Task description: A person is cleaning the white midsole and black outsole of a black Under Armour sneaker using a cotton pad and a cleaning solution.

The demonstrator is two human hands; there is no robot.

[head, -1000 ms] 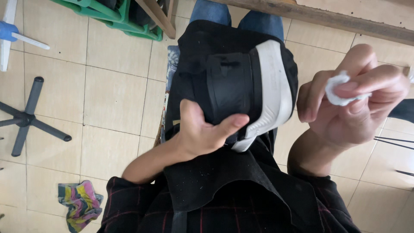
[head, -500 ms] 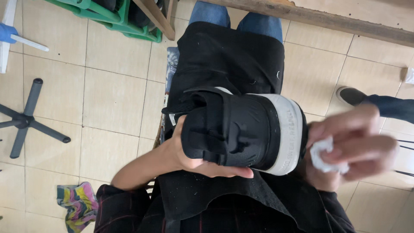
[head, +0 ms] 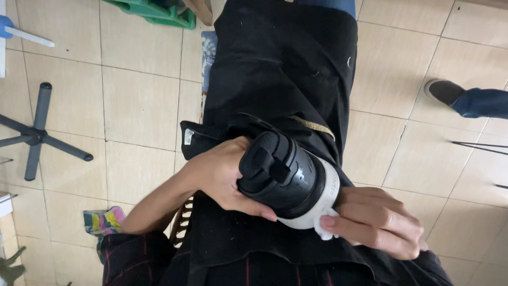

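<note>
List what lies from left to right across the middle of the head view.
Black chair base → left hand → black shoe with white sole → white wipe → right hand → another person's shoe.

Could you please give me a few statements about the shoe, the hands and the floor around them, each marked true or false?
1. The left hand holds a black shoe with a white sole. True.
2. The right hand is empty. False: its fingers press a small white wipe against the shoe's white sole edge.
3. The shoe rests on the tiled floor. False: it is held up over the person's lap, above a black apron.
4. A colourful cloth lies on the tiled floor at lower left. True.
5. Another person's dark shoe shows at the right. True.
</note>
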